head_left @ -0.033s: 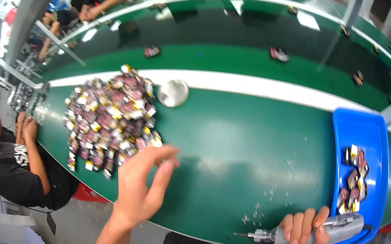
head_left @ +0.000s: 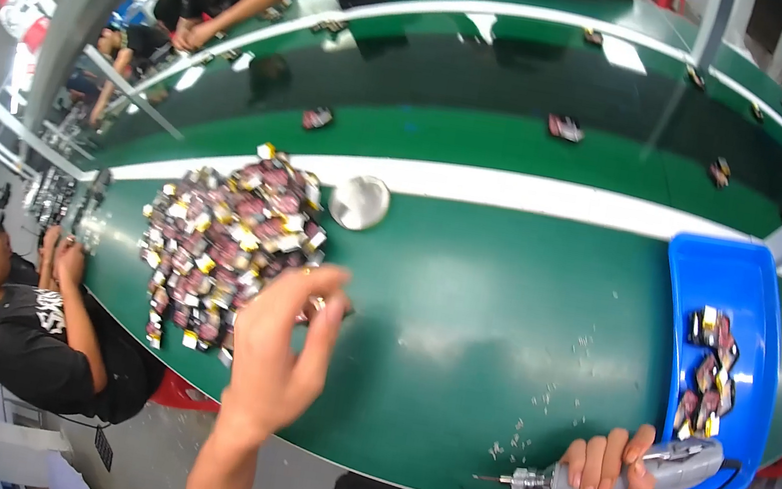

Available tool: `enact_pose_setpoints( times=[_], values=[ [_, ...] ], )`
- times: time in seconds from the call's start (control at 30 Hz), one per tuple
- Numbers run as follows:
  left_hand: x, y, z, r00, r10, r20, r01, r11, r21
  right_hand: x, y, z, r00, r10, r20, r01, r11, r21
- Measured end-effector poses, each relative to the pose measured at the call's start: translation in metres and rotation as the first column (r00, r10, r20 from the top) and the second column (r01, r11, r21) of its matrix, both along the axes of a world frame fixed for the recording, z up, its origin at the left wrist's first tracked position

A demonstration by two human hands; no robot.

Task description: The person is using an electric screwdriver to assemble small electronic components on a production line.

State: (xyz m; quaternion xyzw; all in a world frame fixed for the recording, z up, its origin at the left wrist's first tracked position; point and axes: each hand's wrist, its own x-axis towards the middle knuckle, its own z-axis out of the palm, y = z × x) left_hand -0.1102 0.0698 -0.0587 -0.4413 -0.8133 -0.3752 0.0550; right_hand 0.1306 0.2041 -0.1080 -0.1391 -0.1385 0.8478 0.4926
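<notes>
My right hand (head_left: 604,479) is wrapped round a grey electric screwdriver (head_left: 681,468), its thin bit pointing left over the table's near edge. The tool's back end overlaps the near part of a blue tray (head_left: 752,400). My left hand (head_left: 279,349) is raised beside the near right side of a big pile of small modules (head_left: 230,241), dark and reddish with white and yellow parts. Its thumb and index finger curl together in a pinch. Whatever is between the fingertips is blurred and too small to name.
A round metal dish (head_left: 359,202) stands beside the pile. Several modules (head_left: 710,373) lie in the blue tray. Tiny clear bits (head_left: 546,394) are scattered on the green table (head_left: 475,288). Beyond a white rail (head_left: 520,191) runs a green conveyor with spaced modules. A co-worker (head_left: 45,324) sits at the left.
The whole view has shifted slightly, so the pile, dish and tray appear lower and a little to the right. My left hand is slightly higher against the pile. My right hand keeps its grip on the screwdriver.
</notes>
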Motion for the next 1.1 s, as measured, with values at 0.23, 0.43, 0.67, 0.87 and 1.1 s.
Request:
enact_pose_setpoints(
  times=[0.23,0.43,0.67,0.87,1.1],
  values=[
    [-0.165,0.054,0.01,0.888,0.198,-0.416,-0.368,0.848,-0.381,0.004,-0.005,-0.01,1.0,-0.009,0.003,0.009,1.0,0.007],
    [-0.248,0.076,-0.031,0.936,0.217,-0.275,-0.337,0.773,-0.537,0.008,-0.006,-0.002,0.989,0.146,-0.014,-0.146,0.989,0.021],
    [-0.277,0.081,-0.058,0.918,0.236,-0.319,-0.375,0.778,-0.504,0.006,-0.005,-0.003,0.985,0.17,-0.037,-0.17,0.985,0.002],
    [-0.285,0.085,-0.056,0.899,0.253,-0.358,-0.404,0.793,-0.456,0.006,-0.005,0.0,0.981,0.189,-0.044,-0.189,0.982,0.008],
    [-0.272,0.08,-0.053,0.875,0.277,-0.398,-0.45,0.767,-0.456,0.01,-0.006,-0.001,0.974,0.226,-0.001,-0.226,0.974,-0.02]
  ],
)
